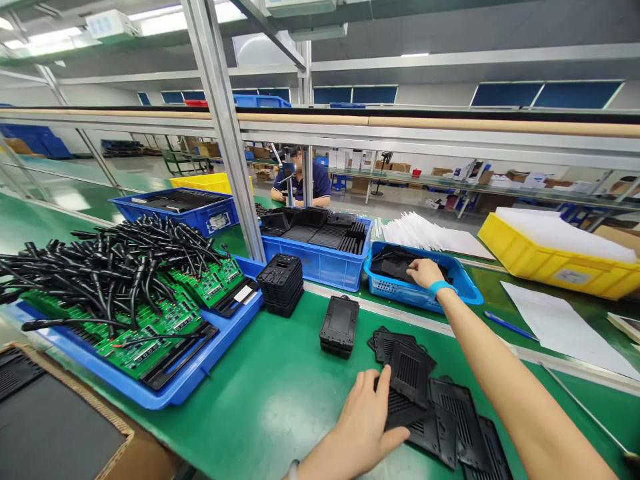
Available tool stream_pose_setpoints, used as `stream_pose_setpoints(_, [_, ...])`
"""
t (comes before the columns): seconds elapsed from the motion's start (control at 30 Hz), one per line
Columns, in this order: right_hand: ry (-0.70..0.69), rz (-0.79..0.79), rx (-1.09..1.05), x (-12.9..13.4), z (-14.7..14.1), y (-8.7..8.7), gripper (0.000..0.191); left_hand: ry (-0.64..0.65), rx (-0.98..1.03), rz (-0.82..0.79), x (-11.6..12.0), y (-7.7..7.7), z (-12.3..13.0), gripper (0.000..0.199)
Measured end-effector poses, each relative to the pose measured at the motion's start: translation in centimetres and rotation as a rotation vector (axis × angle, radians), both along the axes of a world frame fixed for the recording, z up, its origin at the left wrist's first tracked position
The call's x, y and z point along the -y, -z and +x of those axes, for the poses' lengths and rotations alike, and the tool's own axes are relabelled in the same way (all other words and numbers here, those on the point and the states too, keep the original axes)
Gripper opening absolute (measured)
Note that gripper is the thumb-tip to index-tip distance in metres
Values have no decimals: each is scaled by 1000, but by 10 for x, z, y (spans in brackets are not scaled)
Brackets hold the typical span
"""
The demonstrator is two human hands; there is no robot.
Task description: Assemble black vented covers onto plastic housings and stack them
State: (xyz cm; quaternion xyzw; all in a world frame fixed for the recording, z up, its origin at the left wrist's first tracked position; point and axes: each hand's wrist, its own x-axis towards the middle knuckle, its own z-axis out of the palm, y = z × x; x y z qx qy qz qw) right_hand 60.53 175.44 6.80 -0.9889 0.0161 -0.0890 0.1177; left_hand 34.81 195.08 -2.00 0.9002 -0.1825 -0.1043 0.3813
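Note:
On the green table, my left hand (367,417) is open, its fingers spread against the near edge of a loose pile of black slotted plates (410,373). My right hand (425,272), with a blue wristband, reaches into a light blue basket (400,289) of thin black pieces (390,262). Its fingers are pinched at the pieces, and what they grip is too small to make out. A short stack of black housings (340,323) sits left of the plate pile, and a taller stack of black frames (281,283) stands farther left.
A blue tray (185,387) of green circuit boards with black cables lies at left. Behind are a blue bin (315,262) of black parts, a metal post (225,127) and a yellow bin (555,267). A blue pen (510,325) lies right. A person (320,183) sits beyond.

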Motion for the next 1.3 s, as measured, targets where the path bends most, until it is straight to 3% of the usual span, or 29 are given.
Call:
stream_pose_setpoints(0.1, [-62, 104, 138, 2, -34, -7, 19, -77, -52, -81, -20, -6, -14, 79])
stream_pose_setpoints(0.2, [-356, 398, 228, -10, -96, -3, 14, -122, -129, -161, -43, -2, -30, 70])
stream_pose_setpoints(0.27, [-561, 492, 193, -23, -147, 6, 15, -127, -175, -175, -55, 5, -41, 69])
stream_pose_setpoints(0.33, [-700, 470, 160, -37, -198, 19, 10, -130, -137, -167, -62, 14, -51, 75])
stream_pose_setpoints(0.43, [-888, 297, 335, -55, -257, 38, 19, -168, 119, -179, -62, 30, -64, 96])
stream_pose_setpoints(0.57, [-952, 28, 596, -68, -296, 59, 23, -248, 502, -156, -55, 40, -74, 100])
stream_pose_setpoints(0.7, [-903, 100, 559, -67, -306, 70, 19, -267, 746, -66, -54, 38, -78, 82])
stream_pose_setpoints(0.8, [-604, 296, 468, -64, -307, 77, 41, -284, 849, -65, -54, 34, -79, 72])
stream_pose_setpoints(0.9, [-304, 665, 158, -69, -306, 85, 80, -328, 944, -117, -51, 32, -78, 68])
stream_pose_setpoints(1.0, [-282, 1167, -186, -81, -301, 90, 84, -354, 983, -156, -46, 35, -77, 67])
stream_pose_setpoints(1.1, [-309, 1380, -249, -91, -291, 89, 70, -393, 813, -205, -43, 41, -77, 73])
stream_pose_setpoints(1.2, [-345, 1373, -266, -91, -271, 84, 63, -385, 566, -348, -46, 40, -74, 83])
stream_pose_setpoints(1.3, [-384, 1390, -335, -90, -237, 72, 63, -372, 298, -553, -59, 26, -60, 73])
